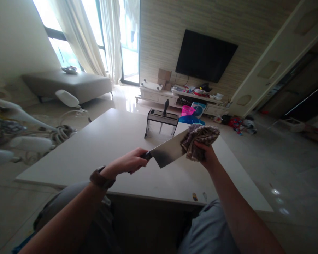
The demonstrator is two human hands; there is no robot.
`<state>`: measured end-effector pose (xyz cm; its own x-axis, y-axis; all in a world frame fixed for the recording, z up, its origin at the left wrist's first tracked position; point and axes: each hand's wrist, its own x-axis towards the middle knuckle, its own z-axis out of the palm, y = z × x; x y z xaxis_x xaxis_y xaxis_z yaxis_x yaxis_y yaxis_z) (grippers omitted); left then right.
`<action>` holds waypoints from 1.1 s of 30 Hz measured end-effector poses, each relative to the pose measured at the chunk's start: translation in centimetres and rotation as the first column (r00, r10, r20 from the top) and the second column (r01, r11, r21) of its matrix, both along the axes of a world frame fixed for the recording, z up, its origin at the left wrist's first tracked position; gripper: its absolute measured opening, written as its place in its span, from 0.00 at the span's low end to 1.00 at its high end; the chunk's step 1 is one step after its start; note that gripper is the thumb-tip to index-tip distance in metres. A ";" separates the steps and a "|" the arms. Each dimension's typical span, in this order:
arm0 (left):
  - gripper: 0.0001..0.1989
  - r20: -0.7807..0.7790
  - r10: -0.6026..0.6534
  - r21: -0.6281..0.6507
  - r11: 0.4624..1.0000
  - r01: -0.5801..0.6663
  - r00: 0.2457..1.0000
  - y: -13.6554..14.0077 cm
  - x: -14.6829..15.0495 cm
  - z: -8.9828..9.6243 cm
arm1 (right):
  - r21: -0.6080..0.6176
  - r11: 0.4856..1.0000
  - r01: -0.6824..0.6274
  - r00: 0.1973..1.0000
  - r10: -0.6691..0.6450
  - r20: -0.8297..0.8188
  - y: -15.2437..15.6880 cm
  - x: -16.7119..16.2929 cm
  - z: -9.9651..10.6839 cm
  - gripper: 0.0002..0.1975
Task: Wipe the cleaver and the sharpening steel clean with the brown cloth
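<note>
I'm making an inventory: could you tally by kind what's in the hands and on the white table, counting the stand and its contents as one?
Knife, in the left hand: 1
Cloth, in the right hand: 1
Stand: 1
Small items near the table's edge, too small to identify: 2
Total: 5

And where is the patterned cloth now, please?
In the head view, the patterned cloth is right of centre, bunched in the right hand and covering the far end of the cleaver, above the white table.
</note>
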<state>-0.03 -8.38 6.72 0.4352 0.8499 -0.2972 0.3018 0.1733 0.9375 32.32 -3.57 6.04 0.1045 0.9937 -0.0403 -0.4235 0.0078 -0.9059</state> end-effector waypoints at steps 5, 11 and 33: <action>0.09 -0.165 -0.054 -0.032 0.998 0.049 0.985 -0.2 -1.4 -0.2 | -0.119 0.949 -0.291 0.916 0.312 0.252 -0.8 0.5 -1.0 0.23; 0.09 -0.204 -0.099 -0.004 0.995 0.101 0.974 -0.2 -0.3 -1.8 | -0.077 0.949 -0.305 0.847 0.307 0.434 -0.6 0.2 -2.1 0.25; 0.09 -0.119 -0.085 -0.030 0.996 0.082 0.989 -0.6 1.3 -2.5 | -0.091 0.989 -0.115 0.983 0.127 0.132 0.0 0.4 -0.7 0.22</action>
